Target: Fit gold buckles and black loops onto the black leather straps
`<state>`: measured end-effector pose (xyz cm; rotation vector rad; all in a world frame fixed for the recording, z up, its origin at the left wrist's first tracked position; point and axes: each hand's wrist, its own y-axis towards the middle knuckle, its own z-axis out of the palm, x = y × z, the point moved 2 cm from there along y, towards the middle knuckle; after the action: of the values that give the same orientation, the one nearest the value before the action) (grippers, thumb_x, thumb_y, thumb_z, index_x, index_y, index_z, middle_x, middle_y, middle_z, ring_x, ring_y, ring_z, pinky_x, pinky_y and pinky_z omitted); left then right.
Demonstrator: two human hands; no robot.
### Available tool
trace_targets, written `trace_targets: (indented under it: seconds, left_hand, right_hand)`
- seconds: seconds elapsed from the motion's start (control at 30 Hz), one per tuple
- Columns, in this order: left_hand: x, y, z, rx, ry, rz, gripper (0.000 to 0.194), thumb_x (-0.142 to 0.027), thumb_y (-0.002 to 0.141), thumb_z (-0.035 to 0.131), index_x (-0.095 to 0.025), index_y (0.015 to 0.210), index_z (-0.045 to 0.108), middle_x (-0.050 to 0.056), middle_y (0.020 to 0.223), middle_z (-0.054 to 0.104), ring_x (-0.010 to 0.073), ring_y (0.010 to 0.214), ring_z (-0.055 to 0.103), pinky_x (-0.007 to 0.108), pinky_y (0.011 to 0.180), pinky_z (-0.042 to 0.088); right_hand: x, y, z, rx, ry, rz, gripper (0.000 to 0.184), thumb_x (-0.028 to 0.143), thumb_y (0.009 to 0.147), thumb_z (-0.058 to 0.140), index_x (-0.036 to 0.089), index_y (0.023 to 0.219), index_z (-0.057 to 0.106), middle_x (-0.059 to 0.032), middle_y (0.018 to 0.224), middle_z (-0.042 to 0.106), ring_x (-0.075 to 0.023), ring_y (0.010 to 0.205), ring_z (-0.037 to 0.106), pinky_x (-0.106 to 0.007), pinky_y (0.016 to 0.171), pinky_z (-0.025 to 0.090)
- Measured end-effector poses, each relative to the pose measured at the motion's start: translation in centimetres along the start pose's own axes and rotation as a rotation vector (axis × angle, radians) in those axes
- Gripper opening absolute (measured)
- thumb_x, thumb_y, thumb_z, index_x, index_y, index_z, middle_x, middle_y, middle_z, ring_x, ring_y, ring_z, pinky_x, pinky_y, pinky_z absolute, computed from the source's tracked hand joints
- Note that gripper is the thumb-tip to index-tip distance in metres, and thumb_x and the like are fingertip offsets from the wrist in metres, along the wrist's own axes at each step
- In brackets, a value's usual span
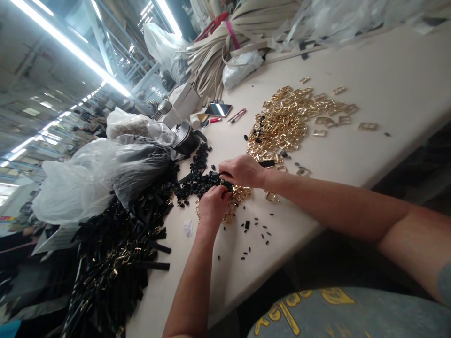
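Note:
My two hands meet over the table, close to a heap of small black pieces (202,184). My right hand (243,170) is closed round a black strap (267,163), whose end sticks out behind the palm. Just below it, my left hand (213,205) pinches at the same place, where a bit of gold metal (221,182) shows between the fingertips. The exact grip of the left fingers is partly hidden. Several gold buckles (242,192) lie under and beside the hands. Small black bits (264,234) are scattered on the table nearer to me.
A large pile of gold buckles (285,122) spreads to the right. Black straps with gold fittings (127,253) are heaped at left, beside plastic bags (88,178). Farther back are a dark lidded pot (186,138), a phone (218,110), thread snips (237,116) and bundled beige straps (207,61).

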<state>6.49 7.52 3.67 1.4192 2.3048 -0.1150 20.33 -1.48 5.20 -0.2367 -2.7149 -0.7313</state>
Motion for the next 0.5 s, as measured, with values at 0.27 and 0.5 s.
trace_targets:
  seconds: [0.27,0.5]
  left_hand:
    - [2.3,-1.7,-0.7,-0.218,-1.153,-0.522,0.033,-0.04,0.058,0.085,-0.018,0.073,0.065,-0.005,0.059,0.057,0.0032,0.044,0.039,0.016,0.041,0.027]
    - [3.1,-4.0,0.2,-0.202,-1.619,-0.712,0.034,-0.029,0.057,0.087,-0.015,0.074,0.061,0.001,0.077,0.065,-0.0006,0.05,0.044,0.007,0.039,0.029]
  right_hand:
    - [0.9,-0.5,0.3,-0.078,0.089,-0.091,0.016,0.029,0.091,0.052,0.017,0.087,0.063,-0.0025,0.081,0.068,-0.0127,0.065,0.052,-0.027,0.059,0.027]
    - [2.7,-1.3,1.1,-0.097,0.164,-0.193,0.021,0.03,0.093,0.047,0.018,0.085,0.063,-0.0017,0.078,0.066,-0.0118,0.064,0.052,-0.027,0.059,0.029]
